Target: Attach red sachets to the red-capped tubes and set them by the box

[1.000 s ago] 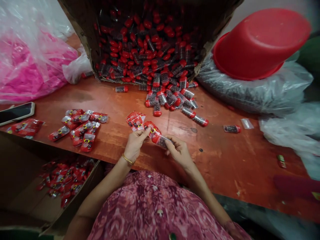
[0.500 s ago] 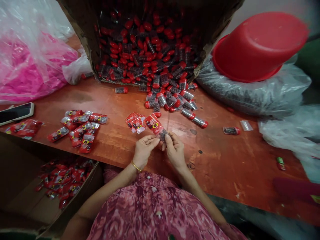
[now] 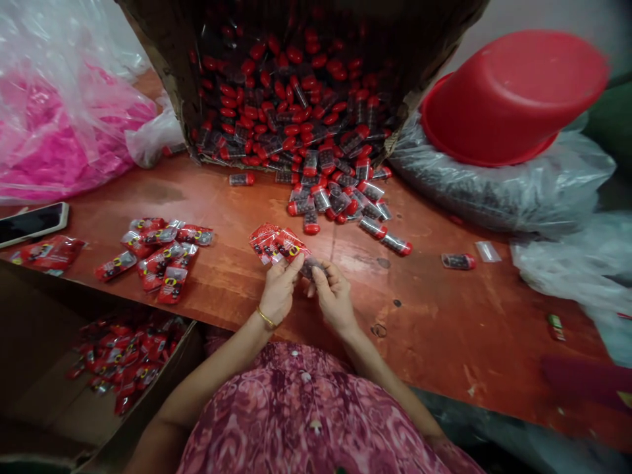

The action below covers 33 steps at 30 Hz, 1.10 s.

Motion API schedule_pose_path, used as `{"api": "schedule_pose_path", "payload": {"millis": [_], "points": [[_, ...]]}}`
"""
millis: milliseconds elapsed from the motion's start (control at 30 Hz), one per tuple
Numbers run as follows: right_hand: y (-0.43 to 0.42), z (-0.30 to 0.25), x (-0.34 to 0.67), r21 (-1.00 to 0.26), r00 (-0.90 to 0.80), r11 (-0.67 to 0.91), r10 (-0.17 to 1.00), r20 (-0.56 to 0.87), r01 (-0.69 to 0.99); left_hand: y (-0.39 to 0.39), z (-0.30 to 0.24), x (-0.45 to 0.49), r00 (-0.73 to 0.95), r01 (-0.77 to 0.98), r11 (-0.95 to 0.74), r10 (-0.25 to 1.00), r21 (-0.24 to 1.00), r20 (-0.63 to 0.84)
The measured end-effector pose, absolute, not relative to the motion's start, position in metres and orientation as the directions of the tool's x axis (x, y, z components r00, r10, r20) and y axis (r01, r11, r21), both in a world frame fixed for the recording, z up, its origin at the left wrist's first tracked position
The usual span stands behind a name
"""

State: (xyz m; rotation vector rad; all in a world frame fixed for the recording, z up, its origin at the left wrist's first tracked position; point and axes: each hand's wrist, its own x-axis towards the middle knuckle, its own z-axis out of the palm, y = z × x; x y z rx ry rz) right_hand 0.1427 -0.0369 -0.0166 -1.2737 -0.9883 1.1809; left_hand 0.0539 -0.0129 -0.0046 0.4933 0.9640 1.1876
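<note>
A red printed plastic packet (image 3: 295, 246) is pinched between both my hands at the table's front. My left hand (image 3: 279, 289) is closed on its near edge, thumb and forefinger together. My right hand (image 3: 334, 297) is closed at the packet's clear end, where something dark shows; the fingers partly hide it. Just beyond my left hand lie several flat red printed packets (image 3: 263, 238), partly overlapped by the held one. Further off, clear tubes with red caps and dark contents (image 3: 340, 201) spill across the tabletop.
A tipped cardboard box (image 3: 170, 79) full of red-capped tubes opens toward me. Filled red packets (image 3: 162, 260) lie left, above a carton (image 3: 185, 349) of more packets. A phone (image 3: 34, 224) rests far left. At right, a red bucket (image 3: 513, 99) sits upside down on a plastic bag (image 3: 469, 184).
Both hands have shifted slightly left with the packet, which now overlaps the flat packets more. My left fingertips have moved up along its edge.
</note>
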Motion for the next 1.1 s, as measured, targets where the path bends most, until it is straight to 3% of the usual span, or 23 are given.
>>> {"api": "schedule_pose_path", "payload": {"millis": [167, 267, 433, 567, 633, 700, 767, 800, 867, 933, 1000, 1100], "points": [[-0.033, -0.014, 0.142, -0.978, 0.186, -0.088, 0.975, -0.124, -0.190, -0.013, -0.005, 0.054, 0.092, -0.469, 0.326, 0.942, 0.821, -0.322], [-0.031, -0.014, 0.147, -0.949, 0.086, -0.125, 0.984, -0.155, -0.289, -0.013, -0.006, 0.051, 0.095, -0.441, 0.336, 0.940, 0.832, -0.329], [-0.031, -0.023, 0.152, -0.968, 0.037, -0.132, 0.989, -0.143, -0.215, -0.012, -0.009, 0.045, 0.080, -0.504, 0.398, 0.905, 0.767, -0.417], [-0.024, -0.031, 0.146, -0.999, 0.169, -0.052, 0.984, -0.053, -0.009, -0.015, -0.010, 0.047, 0.186, -0.533, 0.489, 0.863, 0.690, -0.469], [-0.017, -0.031, 0.149, -0.978, 0.165, -0.002, 0.986, 0.033, 0.208, -0.014, -0.008, 0.044, 0.221, -0.549, 0.542, 0.828, 0.636, -0.515], [-0.007, -0.027, 0.164, -0.878, 0.146, 0.055, 0.979, 0.140, 0.475, -0.010, -0.005, 0.035, 0.206, -0.568, 0.561, 0.806, 0.603, -0.555], [0.002, -0.024, 0.193, -0.690, 0.184, 0.045, 0.949, 0.255, 0.723, -0.003, -0.002, 0.016, 0.081, -0.640, 0.474, 0.824, 0.605, -0.561], [0.006, -0.025, 0.212, -0.587, 0.247, -0.034, 0.925, 0.288, 0.809, 0.002, -0.001, 0.004, -0.035, -0.692, 0.375, 0.836, 0.617, -0.548], [0.012, -0.030, 0.253, -0.416, 0.407, -0.268, 0.866, 0.291, 0.869, 0.010, 0.000, -0.024, -0.326, -0.766, 0.092, 0.797, 0.636, -0.508], [0.014, -0.042, 0.287, -0.325, 0.434, -0.350, 0.870, 0.236, 0.878, 0.015, -0.001, -0.049, -0.540, -0.754, -0.128, 0.678, 0.644, -0.498], [0.009, -0.056, 0.306, -0.322, 0.289, -0.208, 0.931, 0.225, 0.923, 0.015, -0.005, -0.063, -0.603, -0.729, -0.193, 0.636, 0.657, -0.482], [-0.006, -0.074, 0.304, -0.394, -0.015, 0.134, 0.957, 0.291, 0.909, 0.009, -0.014, -0.055, -0.524, -0.670, -0.010, 0.714, 0.742, -0.464]]}}
